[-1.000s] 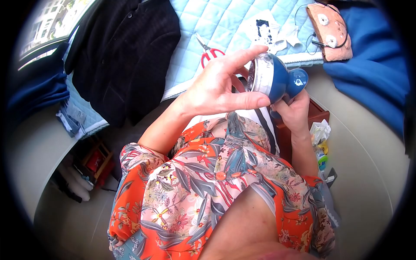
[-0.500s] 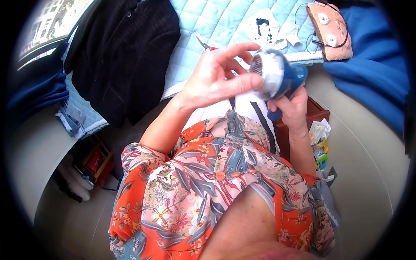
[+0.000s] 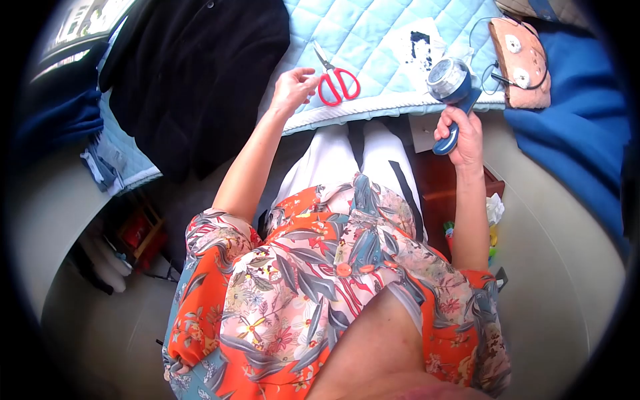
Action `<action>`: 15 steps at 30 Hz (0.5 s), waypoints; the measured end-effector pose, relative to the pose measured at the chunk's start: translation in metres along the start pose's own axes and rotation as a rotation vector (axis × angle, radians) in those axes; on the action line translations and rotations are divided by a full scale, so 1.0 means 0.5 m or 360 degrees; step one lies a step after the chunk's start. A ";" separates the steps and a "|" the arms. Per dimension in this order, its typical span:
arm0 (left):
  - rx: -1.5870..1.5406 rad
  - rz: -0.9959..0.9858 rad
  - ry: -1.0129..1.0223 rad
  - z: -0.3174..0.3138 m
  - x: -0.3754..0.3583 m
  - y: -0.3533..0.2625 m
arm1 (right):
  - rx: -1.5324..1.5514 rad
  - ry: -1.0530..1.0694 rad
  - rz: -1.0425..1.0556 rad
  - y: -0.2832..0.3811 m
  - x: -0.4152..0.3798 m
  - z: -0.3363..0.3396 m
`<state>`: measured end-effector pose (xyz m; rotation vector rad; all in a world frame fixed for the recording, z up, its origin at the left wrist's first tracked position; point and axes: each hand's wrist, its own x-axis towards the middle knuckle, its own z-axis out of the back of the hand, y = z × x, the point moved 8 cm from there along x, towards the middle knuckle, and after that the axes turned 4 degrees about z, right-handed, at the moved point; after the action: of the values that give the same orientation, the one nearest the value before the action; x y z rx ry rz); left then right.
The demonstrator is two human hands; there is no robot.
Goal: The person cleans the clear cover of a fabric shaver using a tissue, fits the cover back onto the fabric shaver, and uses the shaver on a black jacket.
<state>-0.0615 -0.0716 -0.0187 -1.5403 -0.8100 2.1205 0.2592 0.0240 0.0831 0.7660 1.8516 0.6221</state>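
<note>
On the blue quilt (image 3: 347, 27), my black coat (image 3: 193, 87) looks limp. The fabric shaver (image 3: 455, 88), probably light but top-heavy, is over the edge, gripped by its handle in my right hand (image 3: 467, 137); my loosely open left hand (image 3: 290, 92) nears the scissors (image 3: 331, 67).

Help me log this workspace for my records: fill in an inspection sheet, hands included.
Surface: light-blue quilted fabric, white-edged.
Job's things: blue handheld device with round silvery head, held up; red-handled metal scissors, lying on the fabric.
Clutter: black buttoned garment; white sheet with black patches.
Left hand: open, beside the scissors; contact unclear.
Right hand: around the device's handle.
Cables: thin black cable looping by peach-coloured padded item.
Surroundings: draped blue cloth, right side.
</note>
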 end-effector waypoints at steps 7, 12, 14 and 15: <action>0.0316 -0.0021 -0.0247 -0.030 0.046 0.117 | 0.0023 0.0107 -0.0407 -0.132 0.101 -0.023; 0.0636 -0.0123 -0.0371 -0.058 0.055 0.112 | -0.0073 0.0186 -0.0526 -0.190 0.219 -0.057; 0.0602 -0.0079 -0.0385 -0.065 0.046 0.104 | -0.0167 0.0257 -0.0538 -0.203 0.265 -0.080; 0.0593 -0.0034 -0.0416 -0.074 0.052 0.106 | -0.0204 0.0272 -0.0556 -0.212 0.297 -0.081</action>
<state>-0.0334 -0.0872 -0.0808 -1.0767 -0.4688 2.3260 0.1526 0.0601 -0.0660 0.3005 2.0177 0.5852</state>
